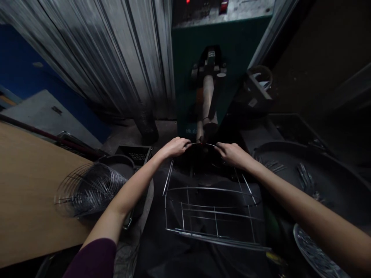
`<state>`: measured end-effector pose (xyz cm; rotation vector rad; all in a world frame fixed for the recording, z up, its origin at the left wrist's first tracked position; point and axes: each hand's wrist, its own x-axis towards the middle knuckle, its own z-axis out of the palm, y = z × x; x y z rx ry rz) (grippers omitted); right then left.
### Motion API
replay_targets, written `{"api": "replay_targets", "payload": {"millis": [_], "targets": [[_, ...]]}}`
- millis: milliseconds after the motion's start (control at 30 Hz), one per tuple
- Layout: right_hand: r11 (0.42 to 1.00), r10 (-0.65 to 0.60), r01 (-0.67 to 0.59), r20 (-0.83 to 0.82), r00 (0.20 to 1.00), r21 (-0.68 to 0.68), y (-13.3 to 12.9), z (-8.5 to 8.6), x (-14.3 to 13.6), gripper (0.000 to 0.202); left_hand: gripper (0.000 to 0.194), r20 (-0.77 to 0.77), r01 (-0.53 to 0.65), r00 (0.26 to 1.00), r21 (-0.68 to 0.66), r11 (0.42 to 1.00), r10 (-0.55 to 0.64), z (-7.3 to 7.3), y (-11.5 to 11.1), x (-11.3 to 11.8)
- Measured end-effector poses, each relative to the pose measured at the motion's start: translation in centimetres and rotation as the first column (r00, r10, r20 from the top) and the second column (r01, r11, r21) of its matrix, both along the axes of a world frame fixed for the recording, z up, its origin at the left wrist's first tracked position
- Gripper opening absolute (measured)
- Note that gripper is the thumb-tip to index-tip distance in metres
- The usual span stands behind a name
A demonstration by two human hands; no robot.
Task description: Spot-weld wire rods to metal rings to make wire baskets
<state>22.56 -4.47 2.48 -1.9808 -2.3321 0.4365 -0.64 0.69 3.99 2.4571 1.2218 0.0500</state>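
My left hand [177,147] is closed on one end of a thin curved wire [209,144], and my right hand [232,153] pinches its other end. Between my hands the wire meets the electrode tips of a green spot welder [185,96], where a small red glow shows. Below my hands a wire rack [214,211] of shiny rods rests over dark cloth. Its side rods run up towards both hands; whether the held wire is part of it, I cannot tell.
Curved wires [92,189] lie bundled over a round tub at the left, beside a wooden board [34,185]. At the right stand a large dark basin [342,181] with metal pieces and a dish [301,235] of small parts. Corrugated metal sheet [130,50] stands behind.
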Motion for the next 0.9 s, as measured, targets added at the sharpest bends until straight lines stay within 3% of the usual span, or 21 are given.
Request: {"api": "replay_targets", "payload": {"millis": [200,267,333,400,467,500,567,600,667,733,767,800,867,900], "targets": [[0.973,-0.065,-0.019,-0.35,0.934,-0.231,-1.2,0.8,2.5,0.037,0.033,0.041,0.002,0.999,0.016,1.0,-0.002,-0.6,0.2,0.3],[0.969,-0.094,0.0,-0.364,0.927,-0.248,-2.1,0.2,2.9,0.036,0.033,0.083,-0.02,0.996,0.057,0.998,0.016,-0.9,-0.1,0.3],[0.987,-0.115,0.074,-0.312,0.943,-0.141,-3.3,-0.9,2.4,0.03,0.031,0.172,-0.076,0.983,0.076,0.994,0.062,-1.5,-1.0,-0.4],[0.992,-0.106,0.123,-0.322,0.941,0.031,-4.8,-1.9,1.8,0.024,0.031,0.349,-0.144,0.928,0.014,0.99,0.13,-2.6,-2.9,-2.4],[0.968,-0.078,0.165,-0.398,0.914,0.188,-6.2,-2.5,1.6,0.021,0.035,0.558,-0.255,0.779,-0.135,0.957,0.286,-4.2,-6.2,-5.1],[0.948,-0.074,0.199,-0.436,0.897,0.248,-6.9,-2.7,1.7,0.022,0.038,0.621,-0.312,0.674,-0.254,0.916,0.401,-5.2,-8.3,-6.5],[0.889,-0.101,0.301,-0.493,0.864,0.344,-8.2,-2.8,2.1,0.026,0.043,0.595,-0.456,0.419,-0.516,0.726,0.686,-7.6,-12.8,-8.6],[0.853,-0.121,0.357,-0.52,0.846,0.381,-8.8,-2.7,2.1,0.027,0.044,0.482,-0.425,0.359,-0.678,0.6,0.799,-8.8,-14.8,-9.2],[0.787,-0.143,0.442,-0.57,0.809,0.43,-9.8,-2.9,1.8,0.03,0.047,0.222,-0.218,0.337,-0.927,0.305,0.915,-10.8,-17.7,-9.3],[0.77,-0.135,0.473,-0.614,0.777,0.429,-10.4,-3.5,1.1,0.034,0.05,0.095,-0.029,0.229,-0.994,0.105,0.969,-11.8,-18.8,-8.1],[0.784,-0.123,0.468,-0.636,0.761,0.408,-10.7,-4.2,0.9,0.036,0.047,0.064,0.011,0.122,-0.998,0.063,0.99,-11.8,-18.6,-7.3],[0.815,-0.108,0.446,-0.659,0.745,0.371,-11.2,-5.0,1.0,0.037,0.041,0.057,0.014,-0.002,-0.998,0.057,0.998,-11.6,-18.2,-6.5],[0.87,-0.115,0.405,-0.683,0.721,0.28,-12.9,-7.0,2.6,0.038,0.026,0.098,-0.06,-0.209,-0.994,0.087,0.973,-10.7,-16.7,-5.2],[0.876,-0.168,0.423,-0.673,0.72,0.234,-14.3,-8.1,4.2,0.037,0.022,0.133,-0.088,-0.259,-0.99,0.114,0.957,-10.3,-15.8,-4.8]]}}
